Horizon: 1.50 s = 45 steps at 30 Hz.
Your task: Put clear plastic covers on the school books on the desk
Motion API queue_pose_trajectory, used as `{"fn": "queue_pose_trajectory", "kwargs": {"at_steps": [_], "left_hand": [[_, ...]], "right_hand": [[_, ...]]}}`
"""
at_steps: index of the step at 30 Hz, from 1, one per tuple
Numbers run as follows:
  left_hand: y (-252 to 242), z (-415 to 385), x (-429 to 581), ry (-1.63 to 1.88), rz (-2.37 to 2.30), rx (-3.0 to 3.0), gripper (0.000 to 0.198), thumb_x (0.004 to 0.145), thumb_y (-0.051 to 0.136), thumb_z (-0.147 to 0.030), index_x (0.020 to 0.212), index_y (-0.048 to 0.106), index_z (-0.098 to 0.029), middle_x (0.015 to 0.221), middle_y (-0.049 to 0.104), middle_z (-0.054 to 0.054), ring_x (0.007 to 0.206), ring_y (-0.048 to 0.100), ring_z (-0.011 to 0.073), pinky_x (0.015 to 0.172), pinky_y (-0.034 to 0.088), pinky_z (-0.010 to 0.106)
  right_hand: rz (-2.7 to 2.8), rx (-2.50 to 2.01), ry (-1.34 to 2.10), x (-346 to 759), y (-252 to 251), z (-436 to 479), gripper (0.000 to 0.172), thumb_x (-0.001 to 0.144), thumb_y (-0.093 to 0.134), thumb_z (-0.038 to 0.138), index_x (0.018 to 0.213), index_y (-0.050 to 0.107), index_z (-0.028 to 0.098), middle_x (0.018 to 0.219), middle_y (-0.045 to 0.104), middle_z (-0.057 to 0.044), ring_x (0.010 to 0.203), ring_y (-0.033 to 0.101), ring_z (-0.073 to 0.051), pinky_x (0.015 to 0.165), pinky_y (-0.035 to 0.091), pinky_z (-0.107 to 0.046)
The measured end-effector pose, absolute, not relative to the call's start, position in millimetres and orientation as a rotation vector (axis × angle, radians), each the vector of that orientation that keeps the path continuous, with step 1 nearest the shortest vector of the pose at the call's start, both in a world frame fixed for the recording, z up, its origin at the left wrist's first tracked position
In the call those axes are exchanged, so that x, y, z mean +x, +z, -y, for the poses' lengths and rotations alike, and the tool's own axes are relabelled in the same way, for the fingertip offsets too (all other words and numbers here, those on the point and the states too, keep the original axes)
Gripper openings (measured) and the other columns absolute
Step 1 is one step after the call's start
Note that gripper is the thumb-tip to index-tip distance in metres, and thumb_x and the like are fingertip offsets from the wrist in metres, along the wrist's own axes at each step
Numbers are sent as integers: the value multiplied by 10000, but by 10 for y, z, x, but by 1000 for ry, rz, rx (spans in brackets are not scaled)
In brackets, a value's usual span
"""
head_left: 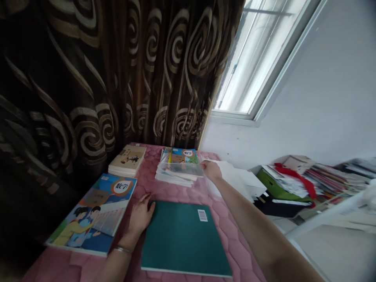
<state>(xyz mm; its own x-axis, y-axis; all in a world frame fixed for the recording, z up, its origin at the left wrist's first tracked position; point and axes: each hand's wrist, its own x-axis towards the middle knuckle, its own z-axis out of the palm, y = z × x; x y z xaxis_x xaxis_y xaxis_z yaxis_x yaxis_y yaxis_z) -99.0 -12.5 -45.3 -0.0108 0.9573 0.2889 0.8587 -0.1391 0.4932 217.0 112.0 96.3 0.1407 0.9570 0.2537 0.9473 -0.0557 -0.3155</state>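
In the head view, the left hand (141,214) lay flat, fingers apart and gripping nothing, on the pink table cover (226,227), its fingertips touching the left edge of the green notebook (185,237). At twelve o'clock from the notebook, the right hand (211,170) was closed on the right edge of a clear plastic sleeve (183,169) lying over a stack of textbooks (176,178). The step in hand looked like taking hold of that sleeve. Lifting it clear would probably call for a steady pinch, so the books beneath stay put. A maths textbook (96,211) lay at nine o'clock from the notebook, and white papers (237,178) at one o'clock.
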Motion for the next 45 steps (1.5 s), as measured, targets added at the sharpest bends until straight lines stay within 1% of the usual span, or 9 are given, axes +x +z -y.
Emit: {"fn": "queue_pose_trajectory", "kwargs": {"at_steps": [6, 11, 15, 18, 21, 26, 30, 41, 45], "left_hand": [[-362, 165, -941, 775, -1974, 2093, 405, 915, 445, -311, 1242, 616, -142, 1345, 582, 128, 1215, 563, 258, 1040, 426, 416], [-323, 170, -929, 723, -1997, 2079, 398, 922, 448, -308, 1252, 614, -161, 1362, 572, 114, 1242, 542, 250, 1039, 427, 397], [-352, 156, -932, 727, -2015, 2103, 380, 925, 449, -300, 1234, 627, -171, 1348, 585, 103, 1224, 557, 238, 1030, 436, 384], [-378, 145, -937, 757, -2027, 2120, 368, 919, 460, -298, 1218, 639, -181, 1334, 597, 98, 1206, 571, 237, 1028, 441, 382], [-384, 140, -942, 776, -2031, 2125, 360, 914, 468, -293, 1205, 646, -181, 1328, 602, 101, 1200, 576, 240, 1032, 438, 386], [-370, 147, -951, 800, -2010, 2151, 352, 917, 467, -297, 1190, 655, -178, 1308, 616, 97, 1188, 585, 233, 1038, 437, 380], [-372, 146, -962, 812, -2000, 2166, 361, 922, 454, -309, 1188, 655, -170, 1305, 619, 100, 1193, 582, 232, 1043, 435, 375], [-371, 151, -968, 820, -1992, 2123, 394, 914, 432, -340, 1200, 645, -172, 1328, 606, 89, 1225, 560, 228, 1065, 419, 362], [-366, 152, -979, 827, -1955, 2122, 407, 917, 421, -337, 1202, 641, -148, 1329, 602, 109, 1222, 564, 236, 1060, 426, 367]], "right_hand": [[1791, -1994, 102, 2144, 850, -1190, 269, 811, 520, 100, 924, 745, 197, 930, 735, -85, 854, 685, -211, 726, 476, -250], [1820, -1821, 136, 2078, 804, -1051, 379, 836, 471, 86, 1149, 670, 163, 1261, 618, -139, 880, 678, -183, 883, 484, -305], [1999, -1609, 365, 2007, 723, -647, 253, 844, 537, 180, 1021, 714, 215, 1091, 708, -50, 838, 687, -155, 821, 530, -274], [2265, -1270, 729, 1967, 640, -145, 233, 867, 559, 303, 1024, 712, 224, 1073, 718, -47, 961, 675, -178, 854, 530, -293], [2435, -1183, 773, 1896, 577, 395, 294, 860, 596, 391, 1101, 698, 258, 1244, 648, -63, 1158, 589, -222, 1019, 439, -383], [2540, -1363, 722, 1692, 493, 1002, 443, 812, 658, 424, 1218, 653, 248, 1400, 534, -81, 1346, 403, -304, 1094, 350, -467], [2589, -1298, 705, 1570, 388, 1185, 555, 743, 718, 461, 1256, 623, 274, 1457, 474, -67, 1379, 347, -325, 1122, 292, -507], [2539, -1167, 553, 1603, 216, 1204, 437, 743, 698, 344, 1178, 663, 311, 1363, 577, 0, 1339, 428, -274, 1127, 303, -474], [2580, -1127, 595, 1606, 276, 1185, 311, 775, 679, 331, 1084, 713, 319, 1282, 639, 14, 1299, 482, -265, 1105, 341, -455]]}}
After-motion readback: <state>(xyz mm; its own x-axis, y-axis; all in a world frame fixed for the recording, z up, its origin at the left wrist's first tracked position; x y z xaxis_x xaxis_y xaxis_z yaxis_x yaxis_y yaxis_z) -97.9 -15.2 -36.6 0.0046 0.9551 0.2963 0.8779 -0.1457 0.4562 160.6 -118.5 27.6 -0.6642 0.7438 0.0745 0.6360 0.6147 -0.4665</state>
